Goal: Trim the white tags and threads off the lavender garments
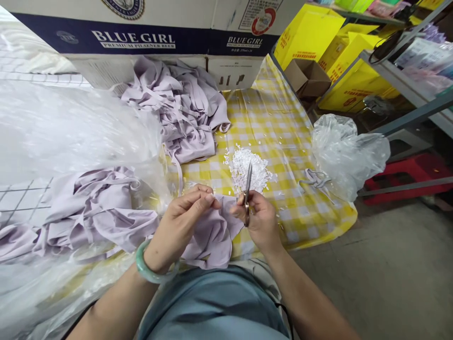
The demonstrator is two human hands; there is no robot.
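Pale lilac fabric piece (215,241) lies on the yellow-and-white checked cloth (304,208) beneath my left hand (177,222), pinched closed on something I cannot make out, so I'd angle the slim metal scissors (249,177), gripped by my right hand (264,224), clear of its folds.

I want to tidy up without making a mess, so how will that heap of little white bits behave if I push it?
The heap of white bits would probably scatter, since loose strays already surround it. Each piece looks small and likely very light. Creases in the checked tablecloth might catch some.
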